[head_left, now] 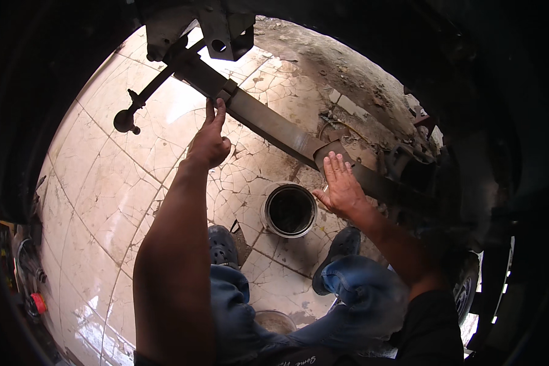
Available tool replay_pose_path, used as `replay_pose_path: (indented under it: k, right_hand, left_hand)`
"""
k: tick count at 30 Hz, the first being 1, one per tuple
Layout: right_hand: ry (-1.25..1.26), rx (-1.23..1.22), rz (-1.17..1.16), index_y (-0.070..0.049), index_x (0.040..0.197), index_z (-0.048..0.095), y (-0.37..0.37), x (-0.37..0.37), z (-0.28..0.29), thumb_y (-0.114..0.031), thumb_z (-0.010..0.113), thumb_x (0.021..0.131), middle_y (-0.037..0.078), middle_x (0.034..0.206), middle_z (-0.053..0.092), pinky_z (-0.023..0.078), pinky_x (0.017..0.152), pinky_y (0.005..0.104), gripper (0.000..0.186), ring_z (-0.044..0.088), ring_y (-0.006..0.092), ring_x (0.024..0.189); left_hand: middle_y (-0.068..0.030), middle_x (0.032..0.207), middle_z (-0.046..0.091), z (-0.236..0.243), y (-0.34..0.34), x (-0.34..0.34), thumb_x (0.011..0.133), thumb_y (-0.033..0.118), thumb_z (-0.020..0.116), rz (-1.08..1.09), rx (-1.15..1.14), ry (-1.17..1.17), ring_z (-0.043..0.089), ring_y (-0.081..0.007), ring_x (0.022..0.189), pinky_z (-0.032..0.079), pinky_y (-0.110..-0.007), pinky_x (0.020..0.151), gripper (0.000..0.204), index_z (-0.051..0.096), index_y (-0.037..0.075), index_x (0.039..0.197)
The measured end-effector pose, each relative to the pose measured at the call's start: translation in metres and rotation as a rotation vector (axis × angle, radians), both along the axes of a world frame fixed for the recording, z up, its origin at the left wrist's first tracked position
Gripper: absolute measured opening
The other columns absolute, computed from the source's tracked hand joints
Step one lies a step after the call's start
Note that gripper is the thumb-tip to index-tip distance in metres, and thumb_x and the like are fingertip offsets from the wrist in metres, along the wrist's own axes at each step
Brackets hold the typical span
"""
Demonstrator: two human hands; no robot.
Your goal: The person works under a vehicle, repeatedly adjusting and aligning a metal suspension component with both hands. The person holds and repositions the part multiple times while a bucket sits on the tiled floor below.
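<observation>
A dark, long flat bar (268, 125), apparently a leaf spring, runs diagonally under a vehicle, with a clamp band (229, 86) round it. My left hand (210, 137) has its index and middle fingers stretched up to the bar's lower edge by that band, the others partly curled, gripping nothing. My right hand (341, 183) is open, fingers extended against the bar near its lower-right part, beside a second band or plate (326, 146). A dark rod with a ball end (125, 121) hangs to the left of the bar, below a metal bracket (229, 36).
An open bucket (290, 210) stands on cracked floor tiles (91, 183) between my feet and the bar. Another container (274, 320) is behind my legs. Rubble and dirt (341, 73) lie beyond the bar. A wheel (463, 287) is at the right, a red object (38, 303) at the left edge.
</observation>
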State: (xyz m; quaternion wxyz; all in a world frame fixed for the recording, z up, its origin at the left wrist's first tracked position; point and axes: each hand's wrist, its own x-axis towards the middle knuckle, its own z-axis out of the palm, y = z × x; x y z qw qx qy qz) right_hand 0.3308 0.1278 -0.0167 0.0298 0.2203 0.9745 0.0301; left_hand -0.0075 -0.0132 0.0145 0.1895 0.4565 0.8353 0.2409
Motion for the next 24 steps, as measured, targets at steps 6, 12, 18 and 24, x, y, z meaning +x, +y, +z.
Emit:
replay_pose_path:
  k: [6, 12, 18, 24]
  right_hand:
    - [-0.129, -0.07, -0.097, 0.009, 0.152, 0.021, 0.006, -0.011, 0.016, -0.06, 0.045, 0.097, 0.03, 0.158, 0.021, 0.022, 0.12, 0.0496, 0.091, 0.022, 0.0428, 0.148]
    - [-0.072, -0.094, -0.107, 0.01, 0.151, 0.021, 0.015, -0.006, 0.012, -0.06, 0.046, 0.097, 0.031, 0.158, 0.02, 0.021, 0.12, 0.0506, 0.092, 0.021, 0.0448, 0.147]
    - [-0.099, -0.077, -0.065, 0.009, 0.152, 0.021, -0.009, -0.007, 0.011, -0.058, 0.047, 0.097, 0.03, 0.158, 0.02, 0.023, 0.119, 0.0499, 0.09, 0.023, 0.0428, 0.147]
    - [-0.097, -0.042, -0.12, 0.009, 0.152, 0.022, 0.008, -0.011, 0.011, -0.058, 0.048, 0.097, 0.03, 0.158, 0.021, 0.022, 0.12, 0.0493, 0.09, 0.023, 0.0418, 0.148]
  left_hand:
    - [-0.0152, 0.165, -0.01, 0.009, -0.003, -0.003, 0.081, 0.008, 0.055, -0.004, -0.027, -0.05, 0.043, -0.0368, 0.138, 0.048, -0.039, 0.104, 0.098, -0.002, 0.019, 0.159]
    - [-0.0155, 0.165, -0.01, -0.001, 0.0, -0.006, 0.081, 0.007, 0.054, -0.019, 0.002, -0.024, 0.04, -0.0359, 0.14, 0.047, -0.038, 0.106, 0.097, -0.002, 0.018, 0.159]
    - [-0.0159, 0.165, -0.01, 0.0, -0.001, -0.005, 0.082, 0.004, 0.053, -0.022, -0.003, -0.034, 0.046, -0.0354, 0.137, 0.048, -0.038, 0.104, 0.097, -0.002, 0.02, 0.159]
    - [-0.0163, 0.165, -0.01, -0.01, -0.001, -0.008, 0.082, 0.003, 0.051, -0.001, 0.01, -0.041, 0.053, -0.0376, 0.13, 0.051, -0.038, 0.1, 0.096, -0.003, 0.023, 0.159]
